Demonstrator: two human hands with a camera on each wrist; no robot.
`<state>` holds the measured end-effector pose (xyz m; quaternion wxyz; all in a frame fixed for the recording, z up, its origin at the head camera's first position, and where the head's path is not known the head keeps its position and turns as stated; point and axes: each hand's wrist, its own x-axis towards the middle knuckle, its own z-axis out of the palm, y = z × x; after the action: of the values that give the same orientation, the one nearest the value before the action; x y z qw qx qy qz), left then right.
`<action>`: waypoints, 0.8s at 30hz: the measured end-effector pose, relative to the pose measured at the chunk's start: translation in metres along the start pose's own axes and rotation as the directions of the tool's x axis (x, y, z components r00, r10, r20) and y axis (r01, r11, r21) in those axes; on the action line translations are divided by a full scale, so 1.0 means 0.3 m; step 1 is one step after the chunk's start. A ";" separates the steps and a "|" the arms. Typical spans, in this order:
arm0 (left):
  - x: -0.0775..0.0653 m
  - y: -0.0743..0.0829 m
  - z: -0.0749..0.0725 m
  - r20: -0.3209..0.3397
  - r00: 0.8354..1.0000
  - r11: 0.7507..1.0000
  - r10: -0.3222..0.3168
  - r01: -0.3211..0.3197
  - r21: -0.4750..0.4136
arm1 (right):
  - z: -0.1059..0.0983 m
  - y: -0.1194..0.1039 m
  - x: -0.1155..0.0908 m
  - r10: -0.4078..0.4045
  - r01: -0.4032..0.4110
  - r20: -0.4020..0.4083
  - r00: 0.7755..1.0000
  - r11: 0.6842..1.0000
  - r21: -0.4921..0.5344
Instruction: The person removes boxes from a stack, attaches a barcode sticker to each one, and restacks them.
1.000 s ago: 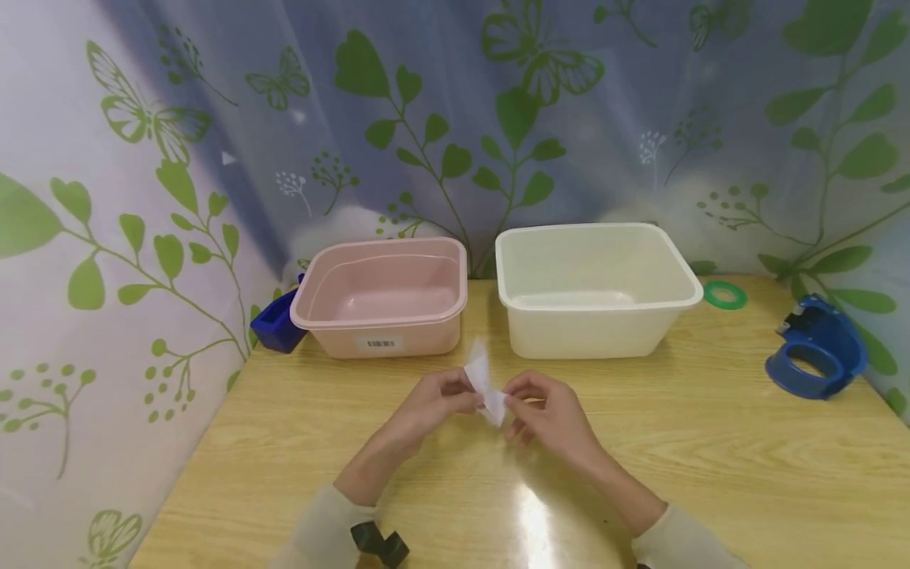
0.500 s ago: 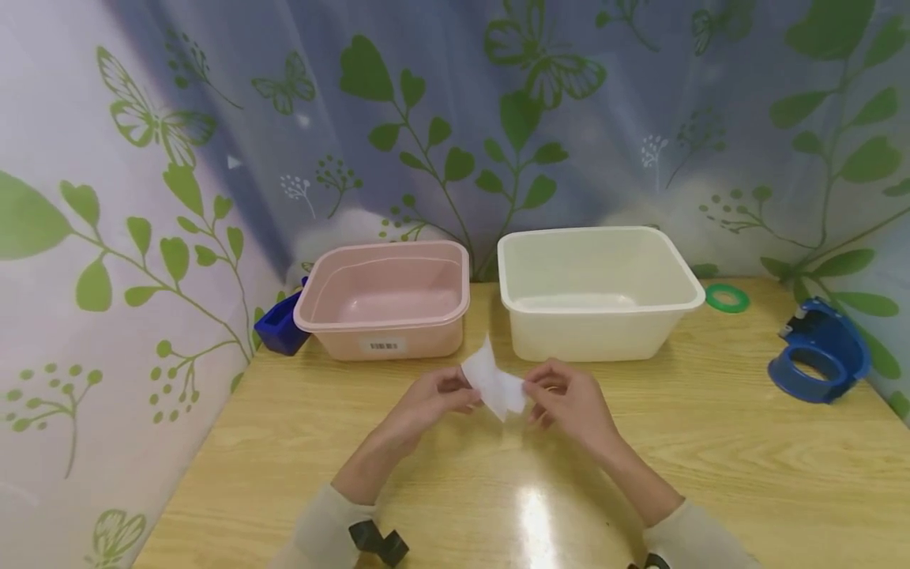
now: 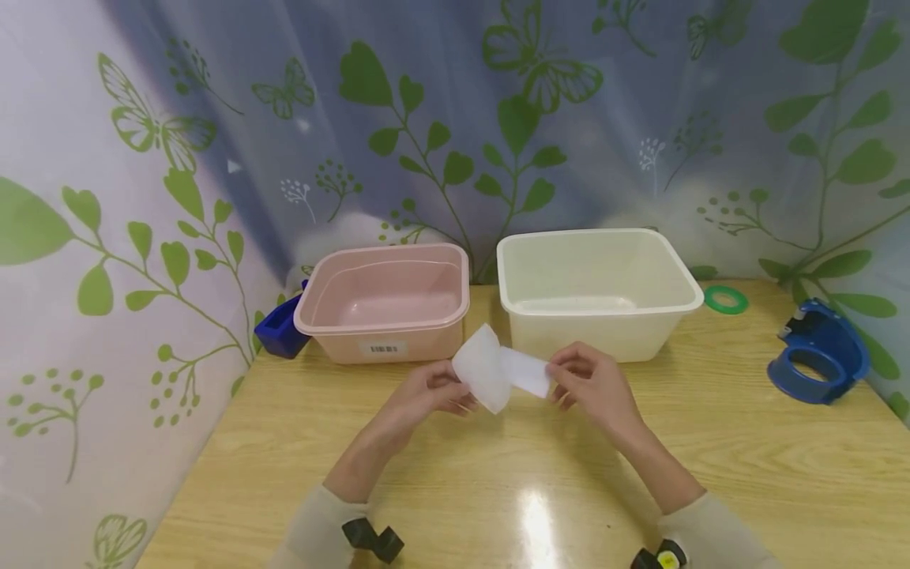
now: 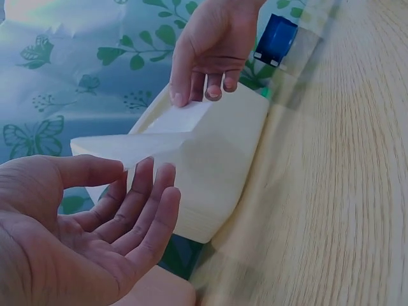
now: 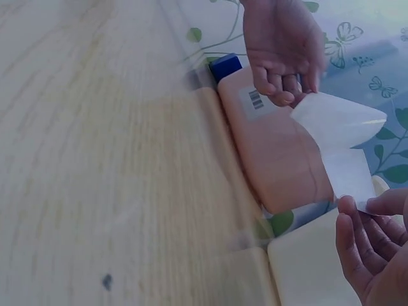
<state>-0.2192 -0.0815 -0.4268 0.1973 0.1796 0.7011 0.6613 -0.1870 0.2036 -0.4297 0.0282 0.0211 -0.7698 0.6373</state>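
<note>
Between the two hands, above the table [image 3: 455,482], hangs a thin white paper-like sheet [image 3: 483,370] with a fold. Its left part stands up as a pointed flap, and a narrower flat strip [image 3: 526,371] runs off to the right. My left hand [image 3: 415,399] pinches the left part between thumb and fingers; the left wrist view shows thumb and index fingertip at the edge of the flap [image 4: 137,146]. The free end of the strip [image 5: 350,169] is pinched by my right hand [image 3: 600,387], its other fingers loosely curled.
Behind the hands stand a pink basin [image 3: 387,348] with a barcode label and a cream basin [image 3: 583,340]. A dark blue holder [image 3: 280,328] sits beside the pink one. At the right are a green ring [image 3: 725,300] and a blue tape dispenser [image 3: 817,356]. A patterned curtain hangs behind.
My right hand has moved right and slightly up, away from the left hand. The white sheet has spread from a crumpled bunch into a flap and a flat strip.
</note>
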 end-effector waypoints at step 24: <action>0.026 -0.091 0.022 0.145 0.974 0.979 -0.172 0.186 -0.083 | -0.079 -0.019 0.028 -0.043 0.045 -0.081 0.996 0.999 0.027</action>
<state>-0.2223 -0.0737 -0.4547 0.3122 0.1510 0.6666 0.6598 -0.1946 0.2257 -0.4191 0.0728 0.0127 -0.7582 0.6479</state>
